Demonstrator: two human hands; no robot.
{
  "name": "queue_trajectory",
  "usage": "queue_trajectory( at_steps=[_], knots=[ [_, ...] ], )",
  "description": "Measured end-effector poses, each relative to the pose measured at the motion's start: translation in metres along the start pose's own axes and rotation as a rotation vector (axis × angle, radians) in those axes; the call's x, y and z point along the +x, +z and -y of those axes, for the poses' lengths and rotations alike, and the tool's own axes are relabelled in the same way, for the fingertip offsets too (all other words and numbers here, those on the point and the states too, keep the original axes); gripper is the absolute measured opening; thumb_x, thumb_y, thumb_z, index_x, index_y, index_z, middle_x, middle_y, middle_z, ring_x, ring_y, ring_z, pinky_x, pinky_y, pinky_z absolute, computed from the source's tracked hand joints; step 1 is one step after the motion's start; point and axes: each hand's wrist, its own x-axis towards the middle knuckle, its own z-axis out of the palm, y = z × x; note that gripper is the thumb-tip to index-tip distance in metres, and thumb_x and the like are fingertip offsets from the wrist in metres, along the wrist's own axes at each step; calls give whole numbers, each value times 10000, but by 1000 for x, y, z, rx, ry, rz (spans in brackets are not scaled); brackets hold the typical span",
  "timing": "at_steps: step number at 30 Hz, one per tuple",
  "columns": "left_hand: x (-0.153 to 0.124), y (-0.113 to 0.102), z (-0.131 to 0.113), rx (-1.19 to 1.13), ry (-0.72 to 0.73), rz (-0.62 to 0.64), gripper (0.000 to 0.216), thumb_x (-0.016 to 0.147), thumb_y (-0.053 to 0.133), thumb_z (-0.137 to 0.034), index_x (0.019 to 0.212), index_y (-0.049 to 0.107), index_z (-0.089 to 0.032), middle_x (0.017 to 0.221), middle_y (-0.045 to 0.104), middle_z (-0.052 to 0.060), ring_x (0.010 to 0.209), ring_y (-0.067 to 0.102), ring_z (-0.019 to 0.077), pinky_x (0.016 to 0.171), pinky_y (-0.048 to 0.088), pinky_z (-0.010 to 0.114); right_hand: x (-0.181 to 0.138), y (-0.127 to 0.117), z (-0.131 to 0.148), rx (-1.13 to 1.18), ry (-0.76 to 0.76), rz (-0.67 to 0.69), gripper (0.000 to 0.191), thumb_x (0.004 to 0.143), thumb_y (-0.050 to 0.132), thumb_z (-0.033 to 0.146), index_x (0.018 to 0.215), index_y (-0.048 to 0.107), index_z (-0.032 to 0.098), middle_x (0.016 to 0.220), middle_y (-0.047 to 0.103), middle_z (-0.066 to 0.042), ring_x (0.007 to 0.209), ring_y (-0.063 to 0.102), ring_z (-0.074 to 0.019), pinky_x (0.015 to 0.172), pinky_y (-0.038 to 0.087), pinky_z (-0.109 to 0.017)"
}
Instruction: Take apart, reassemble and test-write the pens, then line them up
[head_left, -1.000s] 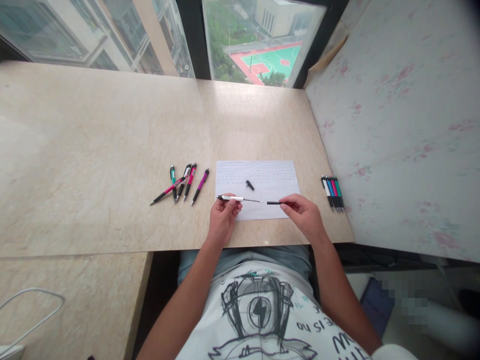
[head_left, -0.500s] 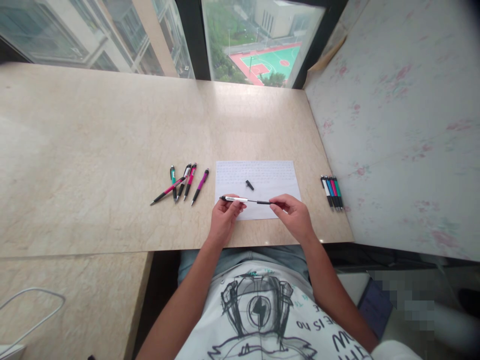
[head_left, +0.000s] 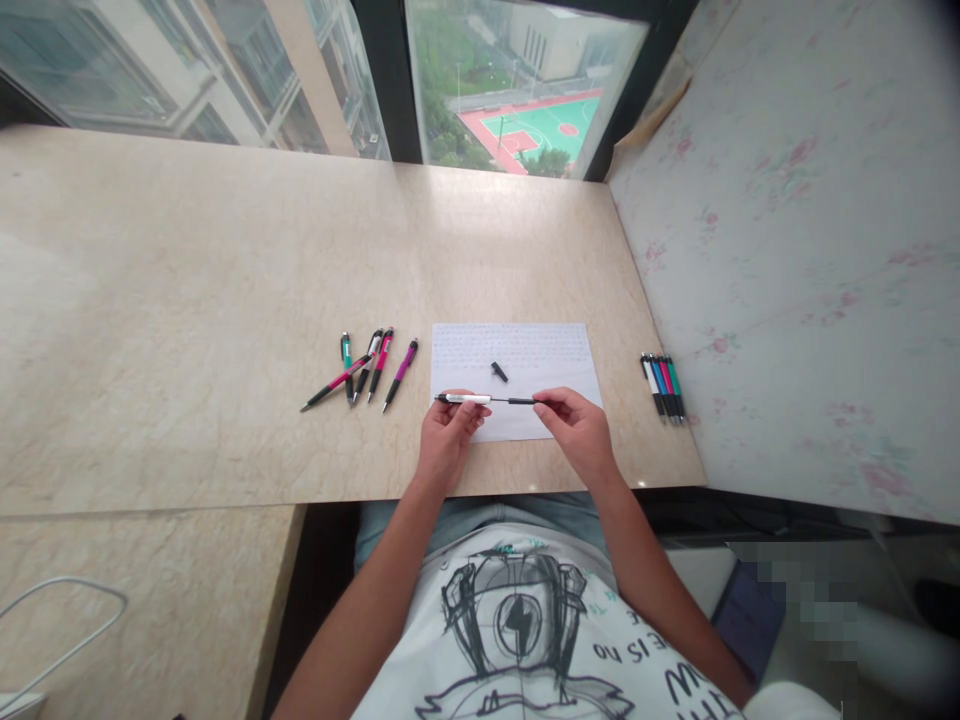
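Note:
My left hand is closed round the white barrel of a pen with a black end, held level just above the paper. From the barrel's right end a thin dark rod runs to a slim black pen refill, which looks thicker along this stretch. The far tip of that refill is pinched between thumb and fingers of my right hand, which hides it. Beyond both hands, a short black piece lies on a sheet of paper with rows of faint writing.
Several loose pens in pink, purple, green and white, such as a purple pen, lie left of the paper. A neat row of pens sits by the right wall. A window stands behind the stone countertop.
My right hand has shifted slightly left with the refill, and the white barrel has moved a little left too. Both hands keep their hold. The loose pens and black piece lie as before.

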Motion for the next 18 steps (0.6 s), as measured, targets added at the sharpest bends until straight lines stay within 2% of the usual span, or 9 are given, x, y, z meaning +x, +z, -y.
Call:
queue_trajectory(
  at_steps=[8, 18],
  knots=[
    [1, 1, -1, -19, -7, -10, 264, 750, 817, -295, 925, 657, -179, 878, 747, 41, 721, 682, 116, 667, 487, 228, -2, 10, 0, 129, 84, -75, 196, 809, 722, 369, 928, 737, 214, 858, 732, -44, 785, 667, -187, 729, 547, -326],
    [0, 0, 1, 0, 1, -2, 267, 754, 814, -303, 935, 667, -173, 878, 746, 47, 722, 681, 120, 689, 490, 242, -2, 9, 4, 97, 97, -87, 205, 805, 716, 396, 905, 727, 217, 790, 720, -28, 714, 653, -176, 673, 540, -315]
  ],
)
